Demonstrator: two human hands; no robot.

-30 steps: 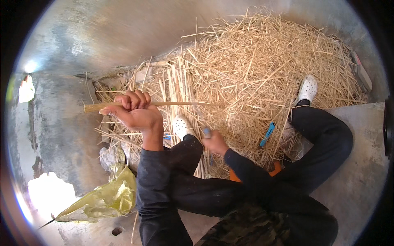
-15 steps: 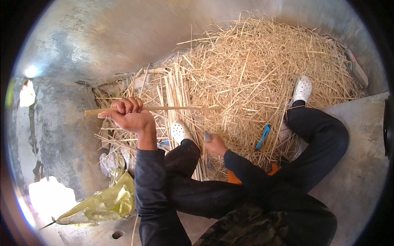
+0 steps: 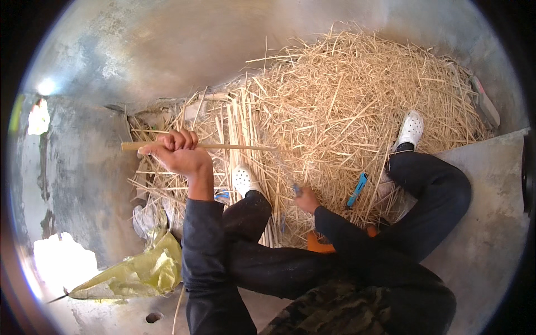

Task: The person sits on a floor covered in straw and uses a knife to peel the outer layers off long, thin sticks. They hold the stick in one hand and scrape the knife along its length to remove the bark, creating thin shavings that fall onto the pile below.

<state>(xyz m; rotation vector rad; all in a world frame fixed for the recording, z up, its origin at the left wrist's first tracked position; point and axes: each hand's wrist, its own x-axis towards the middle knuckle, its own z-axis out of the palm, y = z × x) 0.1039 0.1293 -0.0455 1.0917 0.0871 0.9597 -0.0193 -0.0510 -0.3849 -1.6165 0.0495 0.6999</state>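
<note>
My left hand (image 3: 181, 156) is closed round a tan bamboo stick (image 3: 240, 147), which lies almost level and points to the right. The stick's thick end sticks out left of my fist, and its thin tip reaches over the shavings. Lower and to the right, my right hand (image 3: 306, 200) grips what looks like a knife (image 3: 296, 190), grey and partly smeared by motion. Its thin blade points up and left toward the stick's tip; whether the two touch, I cannot tell.
A large heap of bamboo shavings (image 3: 357, 89) covers the floor ahead, with long split strips (image 3: 242, 117) at its left. A blue box cutter (image 3: 357, 190) lies by my right leg. An orange object (image 3: 318, 244) is under my right arm. A yellow sack (image 3: 145, 271) lies left.
My right hand has moved a little right and down with the knife, away from the stick. The left hand and stick have stayed almost in place.
</note>
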